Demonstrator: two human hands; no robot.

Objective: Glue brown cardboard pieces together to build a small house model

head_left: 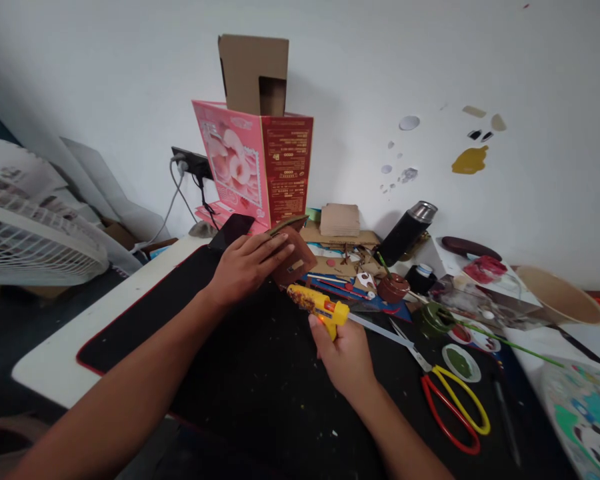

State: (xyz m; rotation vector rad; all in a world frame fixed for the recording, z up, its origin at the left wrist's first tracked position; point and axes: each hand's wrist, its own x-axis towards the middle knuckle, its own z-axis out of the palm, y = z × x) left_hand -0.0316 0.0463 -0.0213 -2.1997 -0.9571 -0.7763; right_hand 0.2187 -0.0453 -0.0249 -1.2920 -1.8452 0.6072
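The glue gun (319, 305) has its grip buried in the right hand (345, 357), so the trigger's hidden. The left hand (245, 267) covers half the brown cardboard piece (296, 259). The fan (30, 233) at 9 o'clock and the painted plate (585, 413) at 4 o'clock are chopped off by the edges. Print on the red box (286, 167) is too small to read.

Yellow plastic glue gun (320, 307): yellow body, brown mottling on the barrel, orange glow at the trigger.
Brown cardboard piece (294, 259): reddish brown, one small pale patch.
Black work mat (240, 387): black, thin red border, scattered pale flecks.
Tabletop (55, 363): white.
Metal scissors (436, 373): one handle loop red, the other yellow.
Tall printed carton (255, 163): pink front with peach picture, dark red side, yellow lettering.
Cylindrical flask (405, 233): black body, silver cap.
Wall (105, 80): white, one ochre patch.
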